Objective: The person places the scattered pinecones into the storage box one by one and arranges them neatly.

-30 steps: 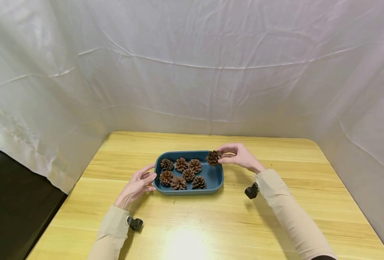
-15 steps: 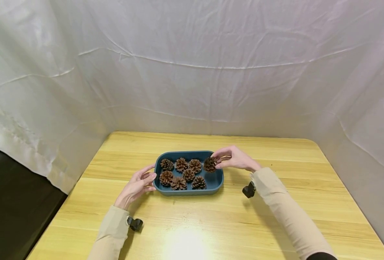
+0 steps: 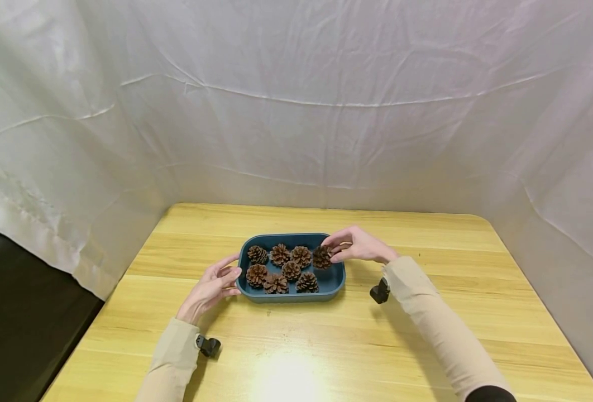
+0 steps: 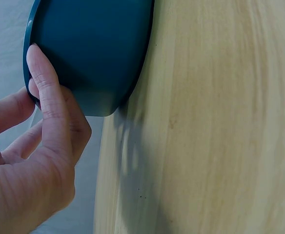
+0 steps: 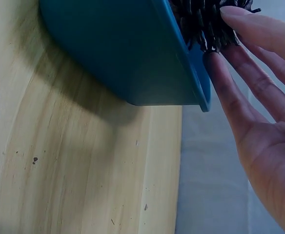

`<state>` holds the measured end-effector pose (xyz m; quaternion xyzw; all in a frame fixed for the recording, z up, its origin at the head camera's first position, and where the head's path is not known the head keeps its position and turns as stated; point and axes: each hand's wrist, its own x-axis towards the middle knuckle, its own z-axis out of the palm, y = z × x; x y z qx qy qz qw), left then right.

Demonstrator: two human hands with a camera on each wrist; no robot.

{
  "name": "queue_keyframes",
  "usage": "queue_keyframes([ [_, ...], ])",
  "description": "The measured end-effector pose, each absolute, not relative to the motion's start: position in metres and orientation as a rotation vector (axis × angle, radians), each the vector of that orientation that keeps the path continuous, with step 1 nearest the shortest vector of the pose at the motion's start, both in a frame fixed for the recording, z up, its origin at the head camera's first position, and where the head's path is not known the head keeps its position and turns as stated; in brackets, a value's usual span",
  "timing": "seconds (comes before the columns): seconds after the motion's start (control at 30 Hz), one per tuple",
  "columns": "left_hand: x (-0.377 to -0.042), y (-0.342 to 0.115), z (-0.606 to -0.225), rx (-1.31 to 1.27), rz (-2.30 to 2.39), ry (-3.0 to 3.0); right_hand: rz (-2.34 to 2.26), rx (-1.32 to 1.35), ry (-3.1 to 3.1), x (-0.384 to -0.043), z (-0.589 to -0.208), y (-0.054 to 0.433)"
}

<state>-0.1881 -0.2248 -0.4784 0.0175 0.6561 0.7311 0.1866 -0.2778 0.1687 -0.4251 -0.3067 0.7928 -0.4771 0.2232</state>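
Observation:
A dark blue rectangular tray (image 3: 292, 298) with rounded corners stands on the table, several brown pine cones (image 3: 276, 283) lying in its left and middle parts. My left hand (image 3: 212, 288) holds the tray's left end, thumb and fingers at the wall and rim; the left wrist view shows these fingers (image 4: 53, 114) against the blue wall. At the right end, my right hand (image 3: 362, 245) grips a pine cone (image 3: 321, 257) inside the tray's outline. In the right wrist view that cone sits between thumb and fingers by the rim; its underside is hidden.
The light wooden table (image 3: 296, 335) carries the tray near its far side. A pale cloth curtain (image 3: 326, 111) hangs behind and at both sides. Something dark (image 3: 20, 312) lies beyond the table's left edge. Each wrist bears a small black camera (image 3: 209, 346).
My right hand has moved left and slightly toward me, carrying the pine cone from above the tray's back right rim to inside its right part. The left hand and tray have stayed put.

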Motion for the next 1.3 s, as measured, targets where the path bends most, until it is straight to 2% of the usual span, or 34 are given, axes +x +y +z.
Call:
queue_keyframes([
  [1.3, -0.187, -0.224, -0.477, 0.049, 2.052, 1.871, -1.018, -0.917, 2.223, -0.293, -0.422, 0.147],
])
